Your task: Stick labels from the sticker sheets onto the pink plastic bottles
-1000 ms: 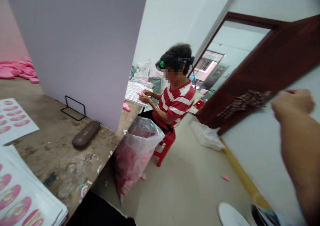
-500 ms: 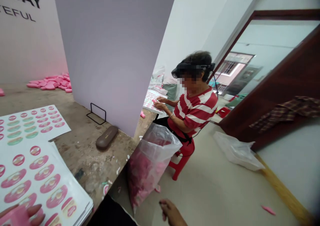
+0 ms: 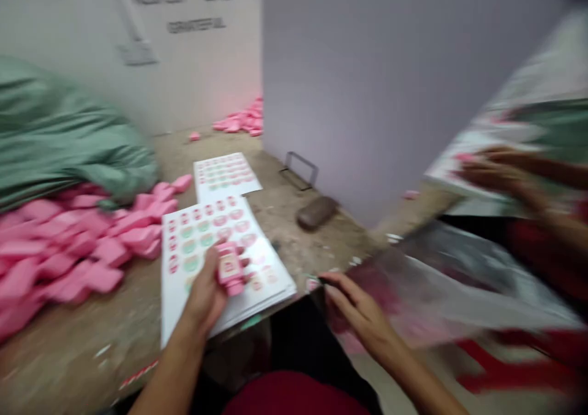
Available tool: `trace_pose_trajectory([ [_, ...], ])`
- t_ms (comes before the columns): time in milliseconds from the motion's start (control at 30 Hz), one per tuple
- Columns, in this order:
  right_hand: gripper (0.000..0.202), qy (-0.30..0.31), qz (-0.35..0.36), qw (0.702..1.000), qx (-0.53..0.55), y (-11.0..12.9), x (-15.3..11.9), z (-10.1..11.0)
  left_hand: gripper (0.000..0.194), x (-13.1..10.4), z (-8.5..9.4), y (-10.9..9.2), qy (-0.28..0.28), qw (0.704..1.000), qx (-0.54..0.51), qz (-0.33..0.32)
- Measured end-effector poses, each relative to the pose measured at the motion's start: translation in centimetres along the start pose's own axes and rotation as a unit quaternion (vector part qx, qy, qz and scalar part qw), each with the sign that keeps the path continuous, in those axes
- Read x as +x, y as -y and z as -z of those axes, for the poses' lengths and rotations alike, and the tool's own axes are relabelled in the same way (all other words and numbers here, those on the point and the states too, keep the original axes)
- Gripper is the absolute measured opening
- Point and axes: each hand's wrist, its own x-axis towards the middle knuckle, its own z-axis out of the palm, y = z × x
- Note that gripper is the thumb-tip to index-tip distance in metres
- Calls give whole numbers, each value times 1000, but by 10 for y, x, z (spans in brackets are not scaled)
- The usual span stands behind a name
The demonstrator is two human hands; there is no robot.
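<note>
My left hand (image 3: 209,292) is closed around a pink plastic bottle (image 3: 230,268) with a label on its front. It is over a stack of white sticker sheets (image 3: 179,305) printed with rows of pink and green ovals. At the table's front edge is my right hand (image 3: 356,308), its fingers loosely stretched out and nothing visible in them. One fingertip looks dark, and the hand is somewhat blurred. A small sticker scrap (image 3: 312,282) lies on the edge close to those fingers. Behind the stack rests another sticker sheet (image 3: 248,179).
Pink pieces (image 3: 110,250) are heaped at the left beside a green cloth sack (image 3: 68,127). A grey panel (image 3: 367,97) stands across the table, near a black wire stand (image 3: 301,170) and a brown case (image 3: 316,213). A clear plastic bag (image 3: 441,286) and a co-worker's hands (image 3: 505,170) are at right.
My view has swung left, bringing the pink heap and green sack into sight. The bottle in my left hand now shows its label. My right hand has come up to the table edge.
</note>
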Motion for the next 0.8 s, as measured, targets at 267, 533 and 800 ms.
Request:
trace_pose_trajectory([
  [267,42,48,136,988,-59,60,60,-66,48,-2,3,11,79,993,-80,44],
  [533,47,56,160,975,-145,27,86,-87,66,-31,43,0,106,990,61,69],
  [800,51,25,94,981,-165,21,79,-85,42,-157,187,-44,-25,814,539,214],
])
